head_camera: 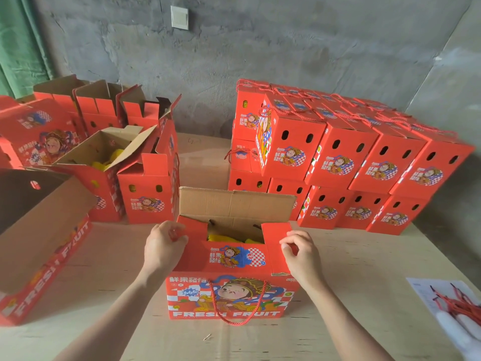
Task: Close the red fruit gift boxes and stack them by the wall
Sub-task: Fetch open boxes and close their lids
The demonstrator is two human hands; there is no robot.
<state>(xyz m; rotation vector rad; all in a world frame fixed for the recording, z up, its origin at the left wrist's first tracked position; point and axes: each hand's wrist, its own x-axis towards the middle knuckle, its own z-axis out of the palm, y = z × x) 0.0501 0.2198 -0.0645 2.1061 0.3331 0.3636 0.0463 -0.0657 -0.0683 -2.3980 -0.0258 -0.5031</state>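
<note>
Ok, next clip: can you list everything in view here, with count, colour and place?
open box: one, red, front centre, yellow contents inside
closed boxes: many, red, stacked in layers, right, by the wall
other open boxes: several, red, left
big box: one, red, open, near left
rope handles: one bundle, red, on white sheet, near right
switch plate: one, white, on wall
curtain: one, green, far left
table: one, tan, under everything
left hand: one, grips open box's left tab
right hand: one, pinches its right tab
</note>
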